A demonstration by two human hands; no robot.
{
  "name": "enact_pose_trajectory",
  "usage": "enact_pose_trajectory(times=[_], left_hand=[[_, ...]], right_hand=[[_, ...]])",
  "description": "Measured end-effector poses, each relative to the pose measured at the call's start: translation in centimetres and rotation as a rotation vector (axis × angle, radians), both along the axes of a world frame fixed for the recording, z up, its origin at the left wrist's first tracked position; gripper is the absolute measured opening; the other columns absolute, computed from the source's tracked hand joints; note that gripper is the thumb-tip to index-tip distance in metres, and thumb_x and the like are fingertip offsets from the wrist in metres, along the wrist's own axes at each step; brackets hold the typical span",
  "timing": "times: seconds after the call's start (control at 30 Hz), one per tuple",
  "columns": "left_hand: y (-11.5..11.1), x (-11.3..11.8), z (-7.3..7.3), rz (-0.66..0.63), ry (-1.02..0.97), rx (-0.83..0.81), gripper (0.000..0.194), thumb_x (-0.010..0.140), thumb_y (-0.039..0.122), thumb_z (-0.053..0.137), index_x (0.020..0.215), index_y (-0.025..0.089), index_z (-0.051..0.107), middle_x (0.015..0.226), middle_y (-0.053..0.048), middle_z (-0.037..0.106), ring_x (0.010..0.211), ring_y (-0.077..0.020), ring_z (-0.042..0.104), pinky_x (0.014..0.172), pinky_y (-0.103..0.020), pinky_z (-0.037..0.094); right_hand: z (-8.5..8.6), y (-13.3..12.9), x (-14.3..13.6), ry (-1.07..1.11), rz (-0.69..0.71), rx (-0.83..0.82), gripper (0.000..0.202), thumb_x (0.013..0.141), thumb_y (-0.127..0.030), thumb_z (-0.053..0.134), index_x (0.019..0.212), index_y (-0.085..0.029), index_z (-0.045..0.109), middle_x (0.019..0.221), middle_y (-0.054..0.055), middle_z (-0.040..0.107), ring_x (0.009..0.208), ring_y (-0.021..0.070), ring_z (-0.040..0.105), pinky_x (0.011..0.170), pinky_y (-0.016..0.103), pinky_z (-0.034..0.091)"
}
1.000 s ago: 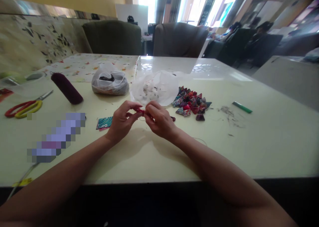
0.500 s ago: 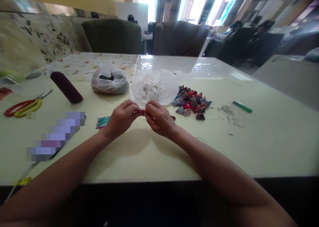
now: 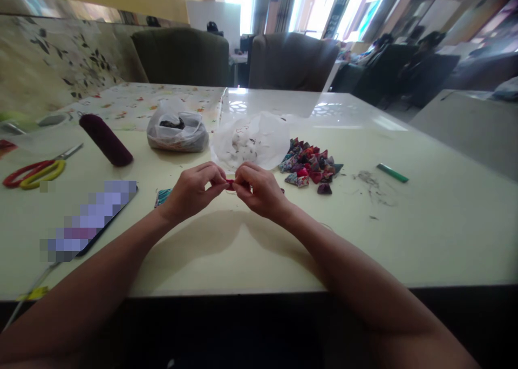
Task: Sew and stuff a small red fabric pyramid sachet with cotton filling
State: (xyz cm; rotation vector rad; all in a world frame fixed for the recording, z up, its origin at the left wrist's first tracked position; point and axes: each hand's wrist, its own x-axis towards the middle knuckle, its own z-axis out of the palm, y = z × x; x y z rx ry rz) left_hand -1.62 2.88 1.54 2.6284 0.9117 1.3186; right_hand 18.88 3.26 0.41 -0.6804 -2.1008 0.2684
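A small red piece of fabric is pinched between the fingertips of my left hand and my right hand, just above the table. Both hands are closed on it from either side. Partly behind my left wrist lies a teal patterned cloth. Beyond my hands sits a crumpled white plastic sheet with dark scraps on it. To the right of my right hand is a heap of small colourful fabric pieces, and a dark item near that hand is mostly hidden.
On the left are red and yellow scissors, a dark purple cylinder and a phone with a cable. A white bag stands behind my left hand. A green tool and loose threads lie right. Chairs stand beyond the table.
My left hand has shifted slightly left and its finger pose has opened a little, still pinching the red fabric. More of the red fabric shows between my hands. The view has moved slightly.
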Motion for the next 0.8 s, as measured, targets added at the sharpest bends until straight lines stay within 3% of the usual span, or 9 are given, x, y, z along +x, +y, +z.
enact_pose_trajectory(times=[0.2,0.33,0.4,0.5,0.63,0.8], left_hand=[[-0.17,-0.06,-0.01,0.063,-0.056,-0.124,0.016,0.088,0.026,0.071,0.078,0.019,0.061,0.077,-0.001,0.070,0.066,-0.0135,0.065,0.063,-0.026,0.050],[-0.33,0.19,-0.05,0.116,-0.040,-0.107,0.015,0.089,0.027,0.070,0.101,0.018,0.069,0.080,-0.002,0.072,0.067,-0.0139,0.066,0.067,-0.027,0.052],[-0.31,0.31,-0.14,0.130,-0.012,-0.086,0.021,0.091,0.027,0.068,0.109,0.018,0.070,0.085,-0.004,0.073,0.071,-0.0147,0.067,0.070,-0.028,0.053],[-0.26,0.46,-0.21,0.132,-0.002,-0.073,0.014,0.092,0.027,0.066,0.101,0.020,0.074,0.089,-0.005,0.074,0.076,-0.0159,0.068,0.071,-0.028,0.054],[-0.36,0.59,-0.05,0.112,-0.033,-0.103,0.010,0.091,0.026,0.067,0.086,0.021,0.075,0.081,-0.003,0.071,0.071,-0.0157,0.066,0.067,-0.029,0.052],[-0.51,0.55,0.02,0.075,-0.054,-0.060,0.010,0.090,0.022,0.066,0.082,0.019,0.071,0.078,-0.003,0.069,0.068,-0.0140,0.062,0.061,-0.027,0.048]], right_hand=[[0.14,-0.13,-0.04,0.046,-0.031,-0.068,0.016,0.090,-0.015,0.053,0.077,-0.020,0.045,0.073,-0.001,0.052,0.065,0.0109,0.045,0.063,0.024,0.037],[-0.07,-0.10,0.00,0.041,-0.044,-0.039,0.010,0.092,-0.010,0.050,0.096,-0.018,0.056,0.083,0.002,0.059,0.075,0.0127,0.054,0.071,0.025,0.043],[-0.31,0.03,-0.01,0.014,-0.065,-0.020,0.011,0.094,-0.011,0.050,0.093,-0.017,0.059,0.085,0.003,0.059,0.077,0.0134,0.055,0.072,0.025,0.043],[-0.58,0.12,-0.06,-0.020,-0.090,0.000,0.017,0.096,-0.013,0.049,0.083,-0.017,0.059,0.084,0.004,0.057,0.075,0.0135,0.054,0.070,0.025,0.043],[-0.62,-0.05,-0.18,-0.016,-0.100,0.039,0.017,0.097,-0.014,0.047,0.083,-0.017,0.057,0.085,0.005,0.055,0.076,0.0146,0.053,0.071,0.027,0.043],[-0.41,0.06,-0.11,0.022,-0.054,-0.010,0.016,0.097,-0.015,0.048,0.084,-0.018,0.057,0.085,0.005,0.055,0.078,0.0140,0.053,0.073,0.026,0.043]])
